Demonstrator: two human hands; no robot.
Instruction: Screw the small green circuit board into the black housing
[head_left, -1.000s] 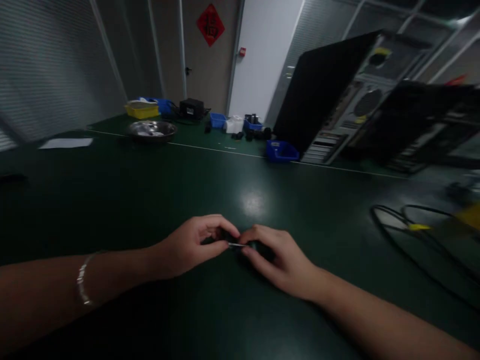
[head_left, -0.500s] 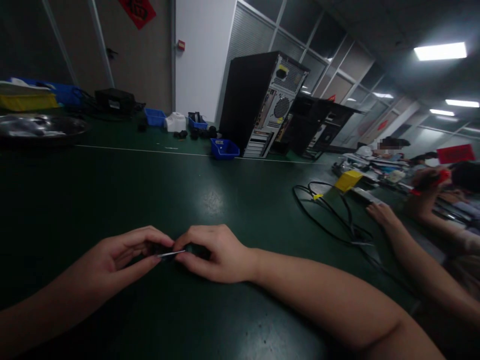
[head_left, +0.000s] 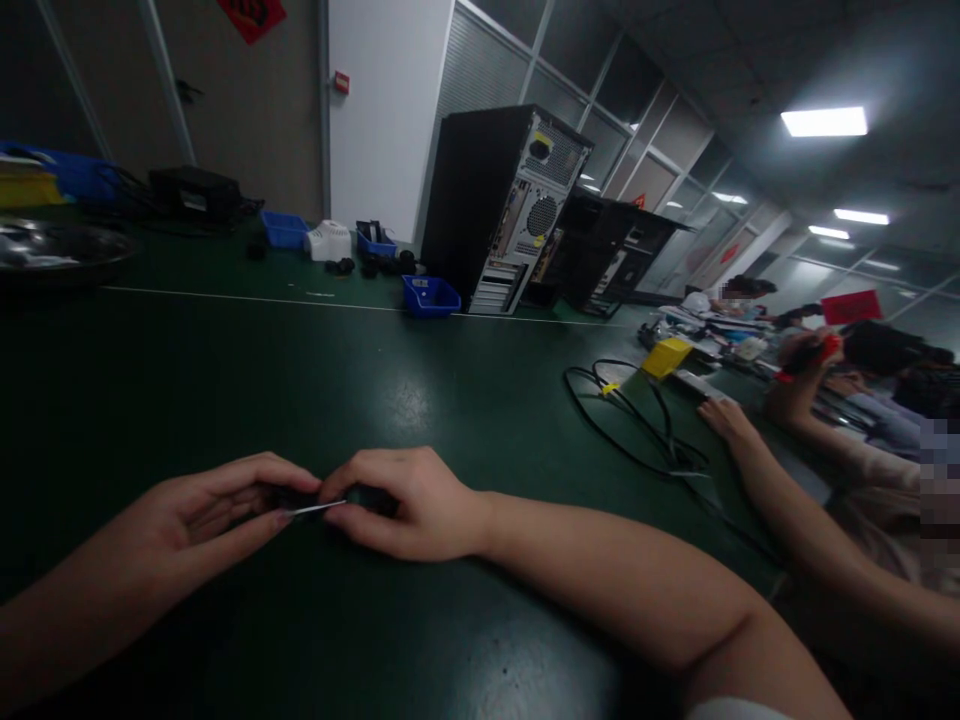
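Observation:
Low over the green tabletop [head_left: 360, 400], both my hands hold one small dark, flat piece with a pale thin edge [head_left: 315, 508]. My left hand [head_left: 214, 515] grips its left end between thumb and fingertips, the other fingers curled behind. At the right end, my right hand [head_left: 401, 500] pinches it between thumb and forefinger. The fingertips of both hands nearly meet. Fingers cover much of the piece, and its kind is too dark to make out.
A black computer tower [head_left: 502, 210] stands at the back beside a blue bin [head_left: 431, 297]. A looped black cable [head_left: 622, 430] lies to the right, near a yellow block [head_left: 666, 357] and a co-worker's arm [head_left: 787, 490]. At far left sits a round metal tray [head_left: 67, 255].
The whole view has shifted so that things appear further left. Both hands keep the same grip on the dark piece, with hardly any movement over the table.

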